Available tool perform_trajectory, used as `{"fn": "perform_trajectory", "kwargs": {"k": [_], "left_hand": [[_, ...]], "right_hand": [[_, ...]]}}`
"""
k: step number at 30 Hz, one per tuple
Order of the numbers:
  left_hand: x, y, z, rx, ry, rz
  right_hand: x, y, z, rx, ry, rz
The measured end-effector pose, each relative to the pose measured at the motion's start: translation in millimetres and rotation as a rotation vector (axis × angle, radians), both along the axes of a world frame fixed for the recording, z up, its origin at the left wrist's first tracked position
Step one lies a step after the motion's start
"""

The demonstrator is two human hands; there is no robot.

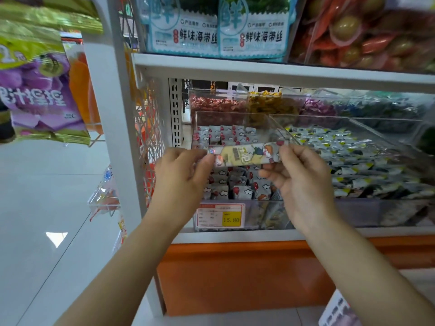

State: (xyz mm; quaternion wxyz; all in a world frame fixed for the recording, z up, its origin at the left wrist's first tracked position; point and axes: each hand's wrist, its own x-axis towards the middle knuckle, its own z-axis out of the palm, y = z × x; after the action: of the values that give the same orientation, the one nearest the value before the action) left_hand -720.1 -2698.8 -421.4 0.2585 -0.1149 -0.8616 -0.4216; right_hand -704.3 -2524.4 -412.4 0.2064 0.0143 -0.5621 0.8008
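Note:
A long, narrow snack packet with a yellow label and cartoon print is held level in front of a store shelf. My left hand pinches its left end and my right hand pinches its right end. It hovers above a clear acrylic bin filled with several small white wrapped sweets with red and cloud print.
A price tag reading 15.80 is on the bin's front. A neighbouring bin holds silver, yellow and black packets. Seaweed packs stand on the upper shelf. Purple snack bags hang at left. An orange shelf base lies below.

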Motion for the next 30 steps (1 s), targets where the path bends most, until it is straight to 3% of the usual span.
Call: {"fn": "perform_trajectory", "kwargs": {"k": [3, 7, 16, 22, 27, 30], "left_hand": [[14.0, -1.9, 2.7, 0.169, -0.024, -0.079], [23.8, -8.0, 4.0, 0.607, -0.262, -0.228], [30.0, -18.9, 4.2, 1.118, -0.461, -0.552], [31.9, -14.0, -1.1, 1.055, -0.418, -0.537], [30.2, -16.3, -1.9, 0.912, -0.492, -0.521], [31.6, -17.3, 0.5, 0.741, -0.417, -0.456]], "right_hand": [[16.1, -0.6, -4.8, -0.093, -0.040, 0.112], [24.9, 2.5, -7.9, -0.183, -0.088, 0.285], [23.7, 4.4, -13.2, -0.158, -0.061, 0.235], [19.1, 4.6, -16.8, -0.200, -0.067, 0.236], [17.9, 4.2, -23.7, 0.103, 0.011, 0.084], [17.8, 3.4, -22.0, 0.179, 0.036, 0.068]]}}
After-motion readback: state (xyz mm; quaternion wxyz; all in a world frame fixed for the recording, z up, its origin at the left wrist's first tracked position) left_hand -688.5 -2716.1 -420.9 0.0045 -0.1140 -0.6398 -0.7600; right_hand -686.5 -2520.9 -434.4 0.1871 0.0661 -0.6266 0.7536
